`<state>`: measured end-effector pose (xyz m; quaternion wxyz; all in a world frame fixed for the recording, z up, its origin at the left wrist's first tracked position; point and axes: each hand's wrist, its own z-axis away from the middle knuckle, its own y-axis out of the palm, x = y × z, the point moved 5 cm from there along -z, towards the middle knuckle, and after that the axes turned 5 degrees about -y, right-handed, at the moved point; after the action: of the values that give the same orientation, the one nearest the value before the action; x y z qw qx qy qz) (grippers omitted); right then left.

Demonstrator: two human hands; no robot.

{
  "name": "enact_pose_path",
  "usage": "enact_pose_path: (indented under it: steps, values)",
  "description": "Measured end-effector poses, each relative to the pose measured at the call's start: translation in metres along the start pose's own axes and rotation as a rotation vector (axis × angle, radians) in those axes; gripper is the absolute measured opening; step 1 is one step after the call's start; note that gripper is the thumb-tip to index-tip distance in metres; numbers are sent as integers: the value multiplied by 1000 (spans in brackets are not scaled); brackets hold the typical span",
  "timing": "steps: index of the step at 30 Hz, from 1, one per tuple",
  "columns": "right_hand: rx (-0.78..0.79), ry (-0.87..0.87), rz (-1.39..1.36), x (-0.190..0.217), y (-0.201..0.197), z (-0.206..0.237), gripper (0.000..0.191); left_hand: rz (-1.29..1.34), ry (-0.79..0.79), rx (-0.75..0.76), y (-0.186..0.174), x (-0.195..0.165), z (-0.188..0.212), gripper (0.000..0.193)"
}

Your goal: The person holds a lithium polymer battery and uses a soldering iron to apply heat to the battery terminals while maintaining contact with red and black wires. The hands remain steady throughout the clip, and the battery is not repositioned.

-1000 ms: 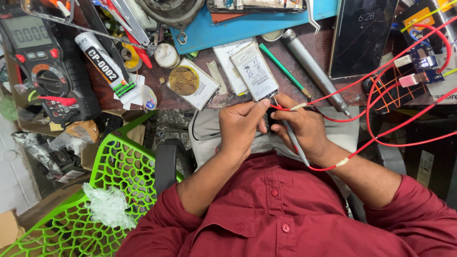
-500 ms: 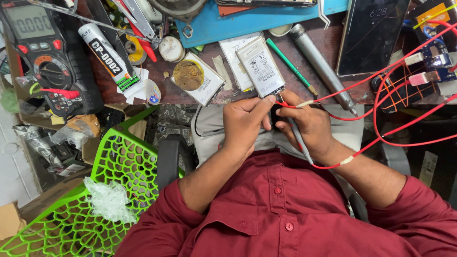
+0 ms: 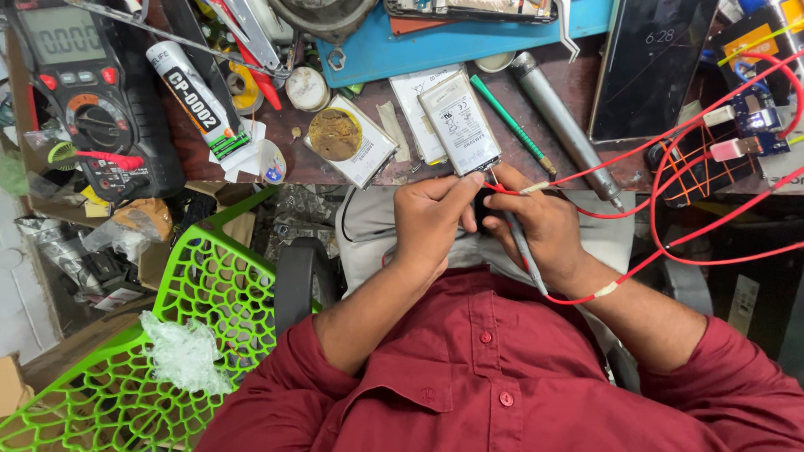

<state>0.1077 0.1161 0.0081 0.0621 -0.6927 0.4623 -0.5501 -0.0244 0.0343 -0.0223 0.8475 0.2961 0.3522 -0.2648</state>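
Left hand [image 3: 431, 219] pinches the lower edge of the flat silver battery [image 3: 459, 121] at the table [image 3: 578, 92] edge; right hand [image 3: 536, 222] grips a grey probe [image 3: 523, 247] against it. Red wires [image 3: 670, 243] loop right, multimeter [image 3: 79, 92] far left, green pen [image 3: 511, 125] beside.

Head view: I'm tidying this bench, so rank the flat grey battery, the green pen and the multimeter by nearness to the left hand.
1. Flat grey battery, at the left hand's fingertips.
2. Green pen, just right of the battery.
3. Multimeter, far left corner.
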Motion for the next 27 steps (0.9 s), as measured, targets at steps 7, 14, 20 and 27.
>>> enact_pose_path:
  steps: [7,14,20,27]
  values:
    - [9,2,17,-1,0,1,35,1,-8,-2,-2,4,-1,30]
    - [4,5,21,0,0,1,35,40,-15,7,-1,0,0,28]
    - [5,16,25,-2,2,4,32,51,-23,4,-1,-1,0,25]
    - [0,19,27,-3,2,3,35,29,-9,8,-1,1,-1,27]
